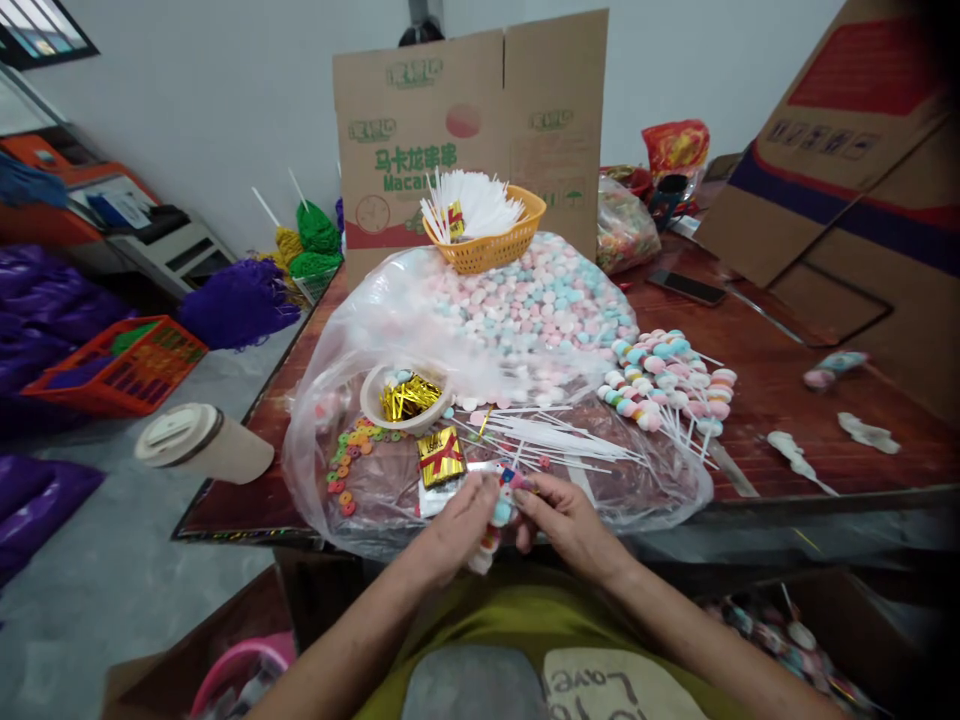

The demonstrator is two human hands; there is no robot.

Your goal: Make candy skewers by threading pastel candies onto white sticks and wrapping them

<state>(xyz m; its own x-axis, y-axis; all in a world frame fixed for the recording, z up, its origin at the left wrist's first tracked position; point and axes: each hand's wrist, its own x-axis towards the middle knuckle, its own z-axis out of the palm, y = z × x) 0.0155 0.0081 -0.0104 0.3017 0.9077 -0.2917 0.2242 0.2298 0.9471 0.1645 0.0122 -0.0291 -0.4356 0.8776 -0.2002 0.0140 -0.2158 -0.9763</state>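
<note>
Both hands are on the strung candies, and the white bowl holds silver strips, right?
Not quite: the head view shows the strips in the white bowl are gold. The left hand and right hand are on the strung candies.

The held candy skewer [501, 513] shows pale blue and white.

Brown table [772, 392] under clear plastic [341, 335]

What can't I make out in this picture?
Head view, throughout:
Candy stick: partly hidden by the left hand and right hand.
Large carton: cut off by the dark right edge.
Pink tub: cut off by the bottom edge.
Gold packet: its print is too small to read.
</note>
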